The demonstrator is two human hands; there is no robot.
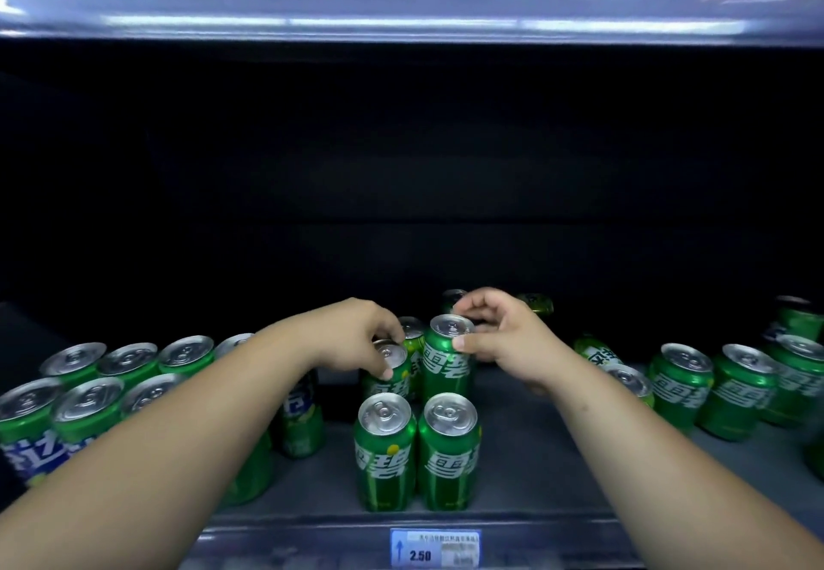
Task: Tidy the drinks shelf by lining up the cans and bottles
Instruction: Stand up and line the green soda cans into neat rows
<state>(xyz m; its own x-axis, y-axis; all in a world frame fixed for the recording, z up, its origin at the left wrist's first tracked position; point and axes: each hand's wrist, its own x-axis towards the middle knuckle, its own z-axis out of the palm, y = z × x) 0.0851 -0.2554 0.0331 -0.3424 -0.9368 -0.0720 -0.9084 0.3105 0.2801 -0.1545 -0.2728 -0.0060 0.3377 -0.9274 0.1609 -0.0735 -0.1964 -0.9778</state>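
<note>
Green soda cans stand on a grey shelf [526, 471]. My left hand [356, 337] grips the rim of a green can [387, 384] in the second row, fingers curled over its top. My right hand [504, 337] pinches the top of the neighbouring green can [447, 369], thumb on its near rim and fingers behind. Two more cans stand in front of these at the shelf edge, the left front can [384, 453] and the right front can [449, 453]. Further cans behind are partly hidden by my hands.
A block of green cans [84, 395] fills the left side, partly under my left forearm. More green cans [731, 395] stand loosely at the right. A price tag [434, 548] sits on the shelf's front rail. An upper shelf [401, 12] with blue-labelled bottles hangs overhead.
</note>
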